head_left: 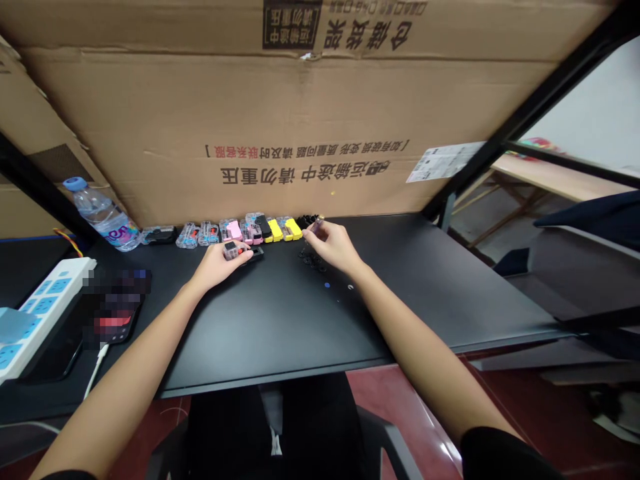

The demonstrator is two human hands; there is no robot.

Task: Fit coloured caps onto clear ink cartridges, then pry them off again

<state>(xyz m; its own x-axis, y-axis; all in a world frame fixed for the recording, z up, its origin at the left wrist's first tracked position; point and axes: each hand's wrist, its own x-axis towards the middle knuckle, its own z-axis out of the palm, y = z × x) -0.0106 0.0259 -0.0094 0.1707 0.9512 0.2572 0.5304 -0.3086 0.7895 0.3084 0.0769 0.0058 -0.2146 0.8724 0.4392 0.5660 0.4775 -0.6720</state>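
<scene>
My left hand (219, 262) is closed on a small clear plastic device (233, 250) with a red part, held just above the black table (280, 320). A small black piece (256, 253) lies right beside it. My right hand (334, 244) pinches a tiny thin part (317, 225) at its fingertips, over a cluster of small black rings (313, 259) on the table. A row of similar small devices (240, 231), clear, pink, black and yellow, lines the table's back edge against the cardboard.
A large cardboard sheet (280, 133) stands behind the table. A water bottle (103, 215) lies at the back left. A white power strip (40, 313) and a phone (115, 307) sit at left. A black frame post (500, 127) rises at right.
</scene>
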